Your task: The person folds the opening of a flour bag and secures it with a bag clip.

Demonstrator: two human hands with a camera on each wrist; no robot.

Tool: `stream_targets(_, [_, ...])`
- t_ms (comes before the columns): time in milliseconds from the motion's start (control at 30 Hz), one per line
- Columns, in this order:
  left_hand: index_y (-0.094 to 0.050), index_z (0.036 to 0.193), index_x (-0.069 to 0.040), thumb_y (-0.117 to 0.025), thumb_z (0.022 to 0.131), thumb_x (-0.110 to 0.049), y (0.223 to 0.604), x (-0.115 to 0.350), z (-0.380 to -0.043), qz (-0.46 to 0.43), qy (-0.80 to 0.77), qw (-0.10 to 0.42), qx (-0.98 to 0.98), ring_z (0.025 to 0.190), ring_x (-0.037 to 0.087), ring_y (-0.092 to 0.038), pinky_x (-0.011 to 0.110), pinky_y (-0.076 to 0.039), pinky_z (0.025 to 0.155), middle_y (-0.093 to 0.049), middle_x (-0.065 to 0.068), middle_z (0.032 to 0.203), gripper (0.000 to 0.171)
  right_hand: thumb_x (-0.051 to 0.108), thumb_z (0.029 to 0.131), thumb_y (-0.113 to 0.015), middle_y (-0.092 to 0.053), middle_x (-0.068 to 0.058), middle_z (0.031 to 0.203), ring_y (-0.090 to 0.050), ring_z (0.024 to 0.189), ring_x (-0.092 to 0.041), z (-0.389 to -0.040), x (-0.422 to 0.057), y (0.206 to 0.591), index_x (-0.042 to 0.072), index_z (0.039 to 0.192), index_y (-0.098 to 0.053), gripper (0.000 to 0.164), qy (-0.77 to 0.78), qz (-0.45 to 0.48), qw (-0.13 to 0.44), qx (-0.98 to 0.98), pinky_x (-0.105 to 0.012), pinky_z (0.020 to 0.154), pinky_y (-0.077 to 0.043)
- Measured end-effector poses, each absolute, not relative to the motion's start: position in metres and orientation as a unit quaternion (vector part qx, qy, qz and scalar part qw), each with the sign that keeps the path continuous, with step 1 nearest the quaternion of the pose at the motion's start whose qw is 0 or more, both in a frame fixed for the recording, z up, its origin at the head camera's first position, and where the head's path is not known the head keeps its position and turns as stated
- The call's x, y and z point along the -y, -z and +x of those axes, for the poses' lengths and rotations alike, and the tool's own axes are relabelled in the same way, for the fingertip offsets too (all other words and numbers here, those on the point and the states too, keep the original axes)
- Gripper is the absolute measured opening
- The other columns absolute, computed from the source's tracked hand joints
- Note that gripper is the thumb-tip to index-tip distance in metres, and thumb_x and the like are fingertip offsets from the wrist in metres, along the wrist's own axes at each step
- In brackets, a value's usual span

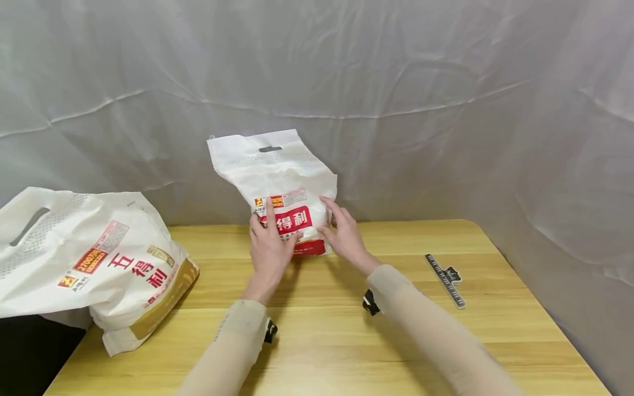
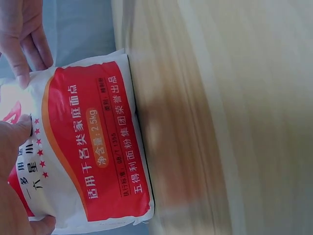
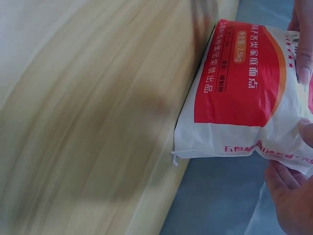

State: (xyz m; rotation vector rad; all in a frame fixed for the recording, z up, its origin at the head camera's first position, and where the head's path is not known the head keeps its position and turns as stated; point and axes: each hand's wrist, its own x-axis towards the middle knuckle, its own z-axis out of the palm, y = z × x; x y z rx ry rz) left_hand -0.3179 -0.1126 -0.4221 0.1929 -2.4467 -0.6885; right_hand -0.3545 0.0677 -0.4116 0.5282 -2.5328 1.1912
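Red-label flour bag: upright nr tabletop back edge; L hand & R hand grasping opp. sides. Gold-label flour bag: overhangs L edge. Black clip: R side, wide gap btwn.

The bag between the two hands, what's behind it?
A grey curtain shows above and beside the red-banded bag, and the wooden table's back edge shows to either side. Anything directly behind the bag is covered, so I can't tell what's there.
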Motion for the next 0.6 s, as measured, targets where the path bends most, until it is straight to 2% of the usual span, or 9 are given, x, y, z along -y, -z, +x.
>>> stream_targets(167, [0.004,0.151,-0.037,-0.076,0.072,-0.053,0.424,0.091,-0.318,0.062,0.258,0.292,0.919,0.122,0.04,-0.038,0.051,-0.052,0.078,-0.022,0.024,0.145,0.114,0.019,0.086,-0.07,-0.052,-0.013,0.119,-0.062,0.103,-0.028,-0.353,-0.09,0.412,0.044,0.144,-0.029,0.076,-0.419,0.179,0.141,0.879,-0.036,0.085,-0.053])
stream_targets(300, [0.005,0.151,-0.038,-0.076,0.073,-0.053,0.424,0.074,-0.319,0.048,0.261,0.29,0.919,0.123,0.039,-0.037,0.05,-0.053,0.074,-0.022,0.024,0.145,0.113,0.017,0.085,-0.071,-0.051,-0.014,0.122,-0.063,0.103,-0.029,-0.353,-0.11,0.413,0.044,0.144,-0.029,0.077,-0.422,0.176,0.145,0.877,-0.035,0.084,-0.053])
stream_targets(467, [0.005,0.151,-0.037,-0.075,0.074,-0.051,0.426,0.055,-0.32,0.032,0.253,0.286,0.924,0.124,0.037,-0.038,0.047,-0.054,0.07,-0.024,0.022,0.144,0.112,0.016,0.086,-0.07,-0.05,-0.016,0.124,-0.062,0.105,-0.032,-0.351,-0.134,0.413,0.043,0.145,-0.029,0.077,-0.429,0.172,0.145,0.875,-0.038,0.085,-0.053])
stream_targets(600, [0.005,0.151,-0.035,-0.074,0.075,-0.051,0.426,0.04,-0.321,0.019,0.244,0.284,0.927,0.124,0.036,-0.038,0.046,-0.054,0.073,-0.025,0.021,0.142,0.111,0.018,0.087,-0.068,-0.049,-0.017,0.125,-0.061,0.106,-0.034,-0.349,-0.15,0.414,0.044,0.145,-0.028,0.076,-0.431,0.16,0.148,0.876,-0.041,0.086,-0.052])
